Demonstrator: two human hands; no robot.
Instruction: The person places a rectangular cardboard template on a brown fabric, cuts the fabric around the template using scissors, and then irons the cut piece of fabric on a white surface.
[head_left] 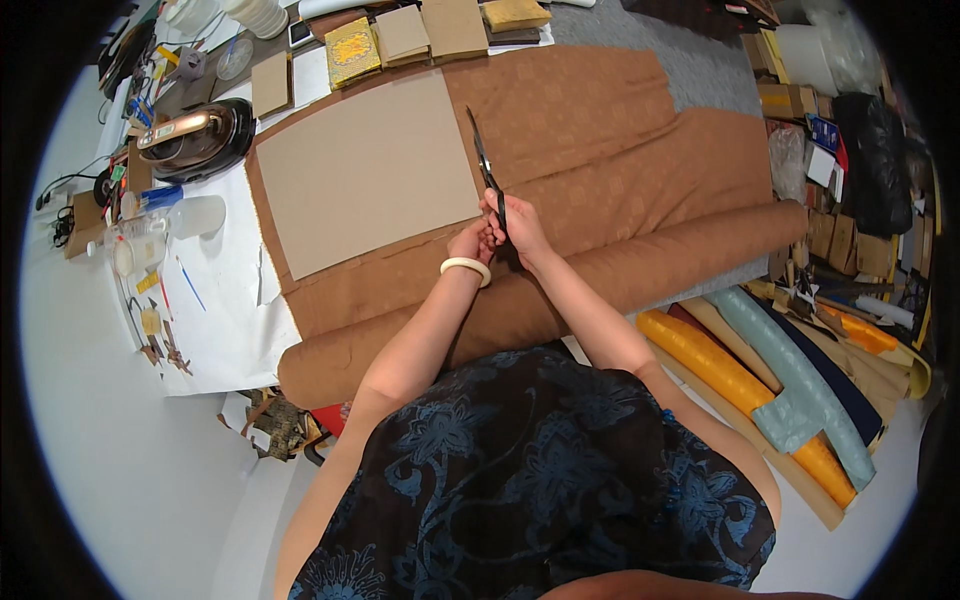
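Observation:
A pair of black scissors (480,148) points away from me over brown patterned fabric (570,130). My right hand (520,228) is closed around the scissors' handles, and the long blades lie close beside the right edge of a grey-beige board (365,180). Right up against it is my left hand (474,242), its fingers curled in near the handles. What those fingers hold, if anything, is hidden. A cream bangle (466,268) circles my left wrist. The board rests flat on the fabric, whose near end is wound into a thick roll (440,345) in front of my body.
An iron-like appliance (200,138) with a dark base stands left of the board. Plastic bottles (195,215) are on the white table covering (225,335). Boards and a yellow patterned cover (352,52) line the far edge. Rolled coloured materials (720,370) lie at the lower right.

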